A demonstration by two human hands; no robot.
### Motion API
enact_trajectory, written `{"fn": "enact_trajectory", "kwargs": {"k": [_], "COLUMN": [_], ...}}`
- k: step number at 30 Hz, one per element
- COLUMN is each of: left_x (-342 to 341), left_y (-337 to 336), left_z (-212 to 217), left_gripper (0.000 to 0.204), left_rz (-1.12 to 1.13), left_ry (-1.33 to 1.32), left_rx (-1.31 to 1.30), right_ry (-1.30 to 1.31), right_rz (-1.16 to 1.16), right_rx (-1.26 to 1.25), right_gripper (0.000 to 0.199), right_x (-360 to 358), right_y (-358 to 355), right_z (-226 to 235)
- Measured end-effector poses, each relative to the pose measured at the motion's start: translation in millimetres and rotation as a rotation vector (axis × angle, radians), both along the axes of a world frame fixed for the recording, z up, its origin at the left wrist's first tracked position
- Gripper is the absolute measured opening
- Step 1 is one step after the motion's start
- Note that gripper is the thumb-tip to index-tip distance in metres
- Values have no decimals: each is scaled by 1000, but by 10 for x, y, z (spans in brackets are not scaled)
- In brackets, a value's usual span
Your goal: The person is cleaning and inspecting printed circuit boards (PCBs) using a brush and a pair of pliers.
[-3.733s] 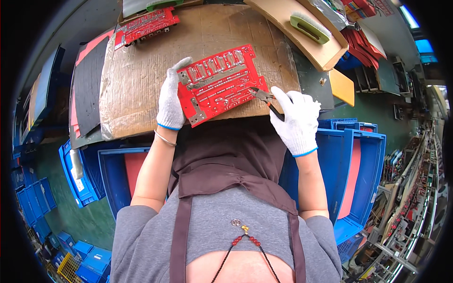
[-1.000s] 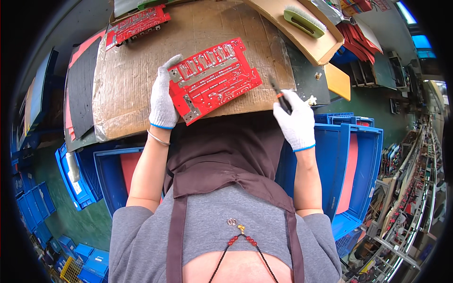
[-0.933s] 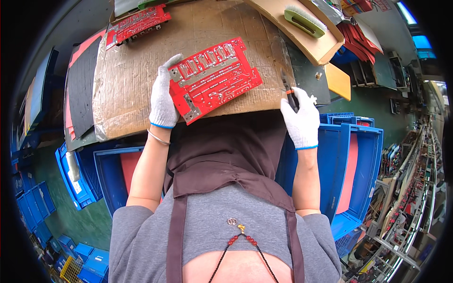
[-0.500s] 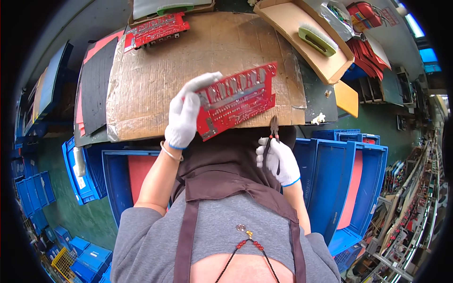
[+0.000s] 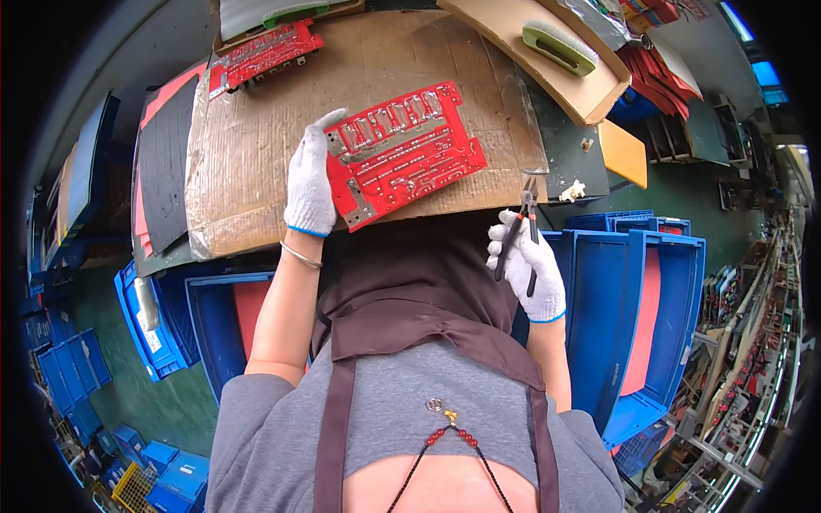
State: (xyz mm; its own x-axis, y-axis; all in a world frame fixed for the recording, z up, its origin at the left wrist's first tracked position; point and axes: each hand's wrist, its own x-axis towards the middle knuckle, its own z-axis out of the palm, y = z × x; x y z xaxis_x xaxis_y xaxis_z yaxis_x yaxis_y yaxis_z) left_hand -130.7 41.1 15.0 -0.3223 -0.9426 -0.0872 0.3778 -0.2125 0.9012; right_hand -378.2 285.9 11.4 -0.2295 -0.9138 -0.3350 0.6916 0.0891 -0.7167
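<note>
My left hand [image 5: 310, 181], in a white knit glove, grips the left edge of a red circuit board [image 5: 406, 154]. The board is tilted, its soldered side facing up, above the front of a cardboard sheet [image 5: 248, 154]. In my gloved right hand [image 5: 536, 269] lies a pair of cutting pliers [image 5: 522, 227] with dark handles. Their jaws point away from me, slightly parted, to the right of the board and apart from it. Another red circuit board [image 5: 265, 58] rests at the far left of the cardboard.
A green-handled brush [image 5: 558, 50] lies in an open cardboard tray [image 5: 599, 90] at the far right. Blue bins [image 5: 590, 316] stand on both sides of my lap. A yellow piece [image 5: 623, 154] juts out at the table's right edge, near a whitish scrap [image 5: 572, 191].
The board has shifted left and turned flatter toward me. My right hand has moved right and slightly away from me, and the pliers' handles have spread.
</note>
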Motion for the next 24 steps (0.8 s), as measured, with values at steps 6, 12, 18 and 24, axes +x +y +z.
{"fn": "enact_trajectory", "kwargs": {"k": [6,12,18,24], "left_x": [27,31,46,41], "left_y": [14,2,10,11], "left_z": [-50,-88,-85,-75], "left_gripper": [53,53,54,53], "left_rz": [-14,-7,-13,-16], "left_ry": [36,25,18,25], "left_rx": [51,38,38,38], "right_ry": [124,831,1998,2161], "right_rz": [15,117,78,196], "right_rx": [66,225,180,170], "right_gripper": [63,54,63,59], "right_x": [53,113,42,-123], "right_y": [-86,-160,-347,-540], "right_z": [89,296,524,723]}}
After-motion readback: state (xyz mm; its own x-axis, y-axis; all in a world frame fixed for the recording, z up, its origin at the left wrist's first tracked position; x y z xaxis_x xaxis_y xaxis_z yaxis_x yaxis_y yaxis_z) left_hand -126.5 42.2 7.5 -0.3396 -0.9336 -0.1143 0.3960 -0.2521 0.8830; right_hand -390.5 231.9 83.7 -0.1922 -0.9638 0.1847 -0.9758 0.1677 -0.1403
